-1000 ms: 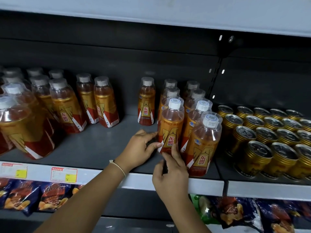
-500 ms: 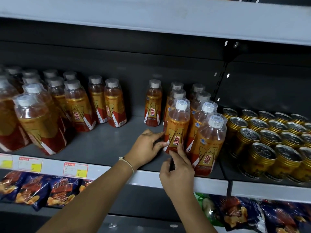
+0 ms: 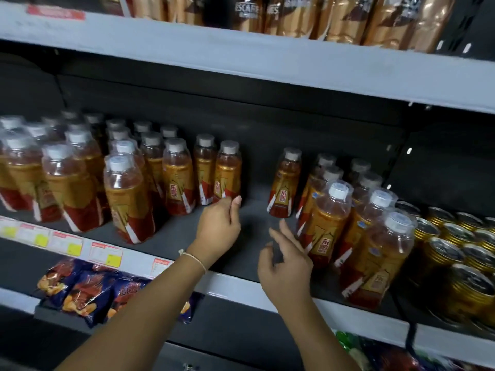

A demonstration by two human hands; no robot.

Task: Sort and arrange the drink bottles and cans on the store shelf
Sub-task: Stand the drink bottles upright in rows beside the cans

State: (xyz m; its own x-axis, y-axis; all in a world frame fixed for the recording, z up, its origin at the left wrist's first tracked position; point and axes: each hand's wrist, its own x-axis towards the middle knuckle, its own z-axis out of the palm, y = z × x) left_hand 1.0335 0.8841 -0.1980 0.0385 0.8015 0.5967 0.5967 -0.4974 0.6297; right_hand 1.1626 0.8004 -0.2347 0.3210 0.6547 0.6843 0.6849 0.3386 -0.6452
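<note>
Over the shelf gap [image 3: 251, 226], both hands' fingers loose, empty; rear bottles [image 3: 359, 167] blurred, half-hidden.

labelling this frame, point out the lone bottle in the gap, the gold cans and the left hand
lone bottle [image 3: 283, 189], head view, on its label
gold cans [image 3: 444, 253], head view, on one can's top
left hand [image 3: 217, 228], head view, on its back

Dark shelving back panel [image 3: 267, 124], grey shelf edges [image 3: 241, 60], dim store light

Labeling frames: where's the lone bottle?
Head view, right of centre: lone bottle stands in the shelf gap, nearest the right bottle rows.
</note>
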